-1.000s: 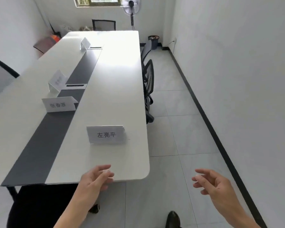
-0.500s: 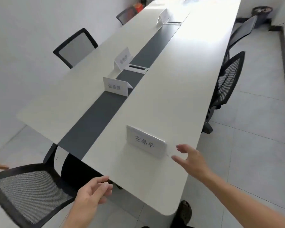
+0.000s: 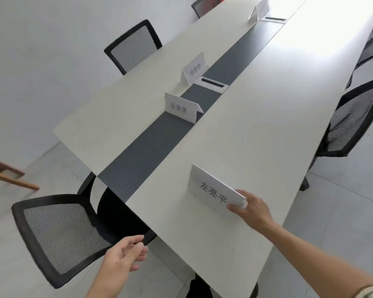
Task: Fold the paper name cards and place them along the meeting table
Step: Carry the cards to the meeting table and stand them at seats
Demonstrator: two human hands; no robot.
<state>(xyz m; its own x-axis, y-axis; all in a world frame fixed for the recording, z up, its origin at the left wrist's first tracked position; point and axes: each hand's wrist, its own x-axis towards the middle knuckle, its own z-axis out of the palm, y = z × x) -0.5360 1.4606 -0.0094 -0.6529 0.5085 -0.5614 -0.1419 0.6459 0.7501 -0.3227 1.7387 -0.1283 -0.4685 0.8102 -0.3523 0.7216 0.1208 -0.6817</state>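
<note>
A long white meeting table (image 3: 256, 117) with a dark grey centre strip runs away from me. The nearest folded name card (image 3: 213, 190) stands near the table's close end, and my right hand (image 3: 251, 209) pinches its right end between thumb and fingers. A second folded card (image 3: 181, 107) stands on the grey strip. A third card (image 3: 194, 68) stands farther along by a cable slot, and another card (image 3: 259, 8) stands at the far end. My left hand (image 3: 122, 258) hovers off the table's near edge, fingers loosely curled and holding nothing.
A black mesh chair (image 3: 58, 235) stands at the table's near left end. Another chair (image 3: 134, 46) stands on the left side and one (image 3: 349, 123) on the right. Wooden sticks (image 3: 7, 175) lean at the left wall. Tiled floor lies on both sides.
My view swung left and down toward the table's near end. My right hand reached forward and took hold of the nearest card's right end. My left hand stayed low beside the edge.
</note>
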